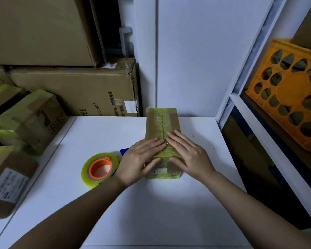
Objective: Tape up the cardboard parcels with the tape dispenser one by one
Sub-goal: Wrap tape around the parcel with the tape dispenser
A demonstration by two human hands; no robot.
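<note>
The cardboard parcel (162, 133) in hand stands at the centre of the frame on the white table (151, 203), its far end against the white wall panel (192, 56). Yellowish clear tape already runs lengthwise along its top seam and wraps the near end, so the taping of this parcel appears essentially complete; the present step is judged to be pressing the strip down. The left hand (139, 161) and the right hand (186, 155) both lie flat on the near half of the lid, fingers straight and spread, fingertips nearly meeting over the tape line; neither grasps anything. The tape dispenser (101, 168), a clear roll on an orange core with a blue frame partly hidden behind the left wrist, lies on the table just to the left of the parcel, apart from either hand. At the left edge of the frame several taped parcels (28, 121) sit in a pile, bearing the same yellowish tape; they are judged finished. A further parcel with a printed label (9, 186) lies at lower left; whether it is sealed cannot be determined. How many parcels remain is not shown. The table surface is smooth and marked by a few small dark specks. Large cardboard cartons (74, 90) are stacked at upper left. A white shelving frame (258, 123) at right holds an orange plastic crate (291, 94). Lighting is dim.
</note>
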